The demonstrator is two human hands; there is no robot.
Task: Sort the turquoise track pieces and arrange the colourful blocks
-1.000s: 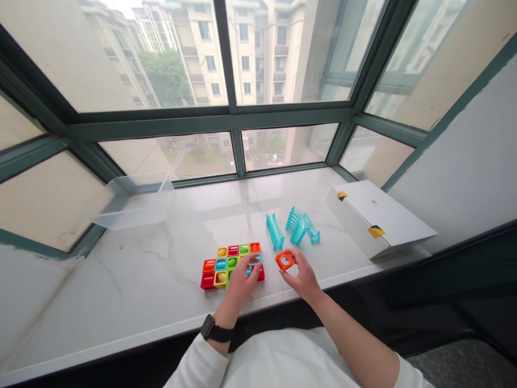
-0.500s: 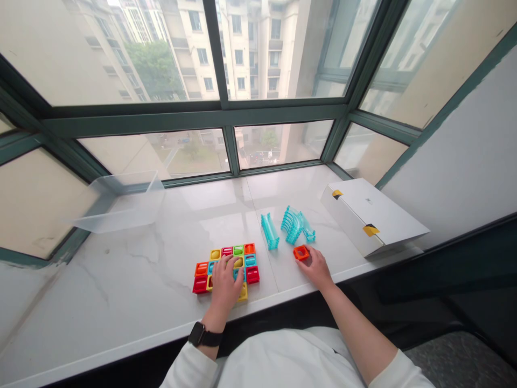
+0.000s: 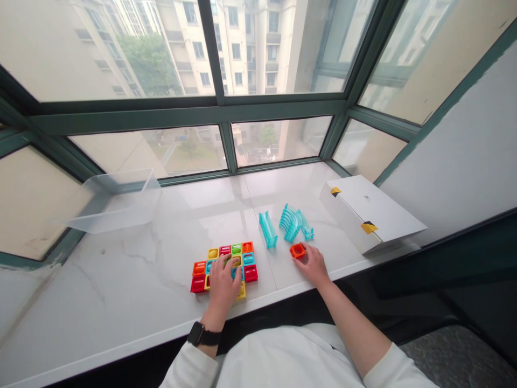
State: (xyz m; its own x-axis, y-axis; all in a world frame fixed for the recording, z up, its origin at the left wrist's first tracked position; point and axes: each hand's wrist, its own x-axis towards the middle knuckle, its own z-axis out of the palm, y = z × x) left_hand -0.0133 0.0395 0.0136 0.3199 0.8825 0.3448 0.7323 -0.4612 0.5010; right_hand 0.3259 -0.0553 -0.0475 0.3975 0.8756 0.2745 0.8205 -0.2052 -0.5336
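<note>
Over a cluster of colourful hollow toy blocks point(image 3: 250, 273), in red, orange, yellow, green and blue, lies my left hand point(image 3: 223, 280). Its fingers are apart and bent, resting on the blocks' tops and hiding several of them. My right hand point(image 3: 314, 265) pinches an orange-red block point(image 3: 298, 250) between thumb and fingers, at the counter surface. Just beyond that block are translucent turquoise track pieces: a straight one point(image 3: 267, 229), a curved one point(image 3: 290, 222) and a smaller one point(image 3: 306, 226) against the curve.
A clear plastic bin point(image 3: 121, 213) stands at the back left of the white marbled counter point(image 3: 133, 285). At the right is a white box point(image 3: 371, 215) with yellow-and-black tabs. Framed windows point(image 3: 194, 116) border the counter's far side.
The camera view has shifted slightly. My left hand stays over the block cluster, and my right hand keeps hold of the orange-red block in nearly the same place.
</note>
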